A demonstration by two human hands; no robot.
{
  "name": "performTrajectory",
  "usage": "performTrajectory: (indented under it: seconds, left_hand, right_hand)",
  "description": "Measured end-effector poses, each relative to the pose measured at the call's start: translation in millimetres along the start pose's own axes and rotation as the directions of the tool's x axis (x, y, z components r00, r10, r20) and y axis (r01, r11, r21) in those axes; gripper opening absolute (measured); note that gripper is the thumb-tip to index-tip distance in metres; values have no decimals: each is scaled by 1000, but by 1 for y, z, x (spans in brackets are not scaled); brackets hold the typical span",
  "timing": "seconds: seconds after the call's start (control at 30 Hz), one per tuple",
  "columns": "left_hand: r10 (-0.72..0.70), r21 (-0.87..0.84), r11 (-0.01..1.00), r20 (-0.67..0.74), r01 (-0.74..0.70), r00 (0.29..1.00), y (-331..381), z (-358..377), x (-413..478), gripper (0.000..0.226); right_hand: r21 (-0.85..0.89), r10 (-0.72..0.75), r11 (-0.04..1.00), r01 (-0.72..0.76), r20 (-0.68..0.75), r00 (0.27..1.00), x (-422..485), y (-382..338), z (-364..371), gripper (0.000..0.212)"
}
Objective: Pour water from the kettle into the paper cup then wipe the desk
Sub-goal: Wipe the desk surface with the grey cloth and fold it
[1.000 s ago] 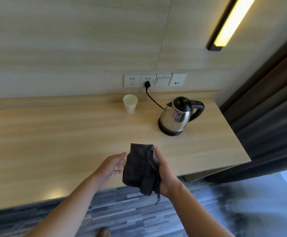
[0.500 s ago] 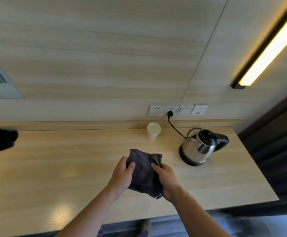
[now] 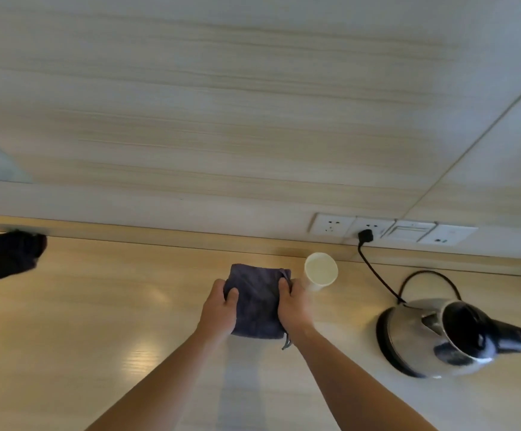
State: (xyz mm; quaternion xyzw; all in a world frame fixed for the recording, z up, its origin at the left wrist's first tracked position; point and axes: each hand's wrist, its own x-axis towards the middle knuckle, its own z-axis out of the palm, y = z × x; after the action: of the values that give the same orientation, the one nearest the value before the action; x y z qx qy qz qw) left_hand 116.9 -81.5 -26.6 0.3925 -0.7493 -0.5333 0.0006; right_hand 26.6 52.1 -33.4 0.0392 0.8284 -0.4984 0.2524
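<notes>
A dark grey folded cloth [image 3: 257, 301] lies on the light wooden desk [image 3: 97, 321] near its back edge. My left hand [image 3: 218, 309] grips the cloth's left side and my right hand [image 3: 293, 306] grips its right side. Just right of my right hand stands the white paper cup [image 3: 320, 270], upright, pale inside. Farther right, the steel kettle [image 3: 439, 335] with black lid and handle sits on its black base.
A black cord [image 3: 377, 275] runs from the kettle base to a wall socket [image 3: 366, 235] in a row of white outlets. A dark object [image 3: 4, 259] lies at the desk's far left. The wood-panel wall rises behind the desk.
The view has come closer over the desk. Both hands have carried the cloth forward, from above the front edge to the desk surface beside the cup. My left hand has closed on it.
</notes>
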Motion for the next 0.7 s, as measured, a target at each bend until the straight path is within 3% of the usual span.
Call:
performTrajectory:
  seconds: [0.17, 0.23, 0.3, 0.37, 0.43, 0.5, 0.6, 0.7]
  left_hand:
    - [-1, 31, 1000, -18, 1, 1000, -4, 15, 54, 17]
    - [-35, 63, 997, -21, 36, 999, -10, 20, 69, 16]
    - [-54, 126, 990, -61, 61, 997, -13, 25, 72, 16]
    - [25, 291, 956, -137, 16, 990, -17, 27, 67, 32]
    - [187, 518, 850, -134, -92, 973, -23, 28, 61, 53]
    - [263, 680, 709, -8, -187, 965, -31, 28, 60, 60]
    - [125, 805, 541, 212, -245, 969, -39, 25, 70, 76]
    - [77, 845, 480, 227, -236, 971, -43, 24, 72, 77]
  right_hand:
    - [-72, -36, 997, 29, -85, 996, 48, 0, 15, 18]
    - [-187, -32, 982, 15, -87, 996, 55, 4, 21, 19]
    - [-456, -90, 889, 50, -66, 994, 53, 14, 27, 47]
    - [-630, -227, 756, 178, 3, 974, 44, 22, 32, 68]
    - [-690, -369, 634, 347, 125, 921, 43, 29, 35, 73]
    - [-738, -421, 517, 434, 222, 880, 51, 37, 38, 72]
    - [-796, -364, 429, 427, 280, 888, 67, 51, 36, 77]
    - [-829, -343, 369, 420, 299, 891, 69, 55, 31, 83]
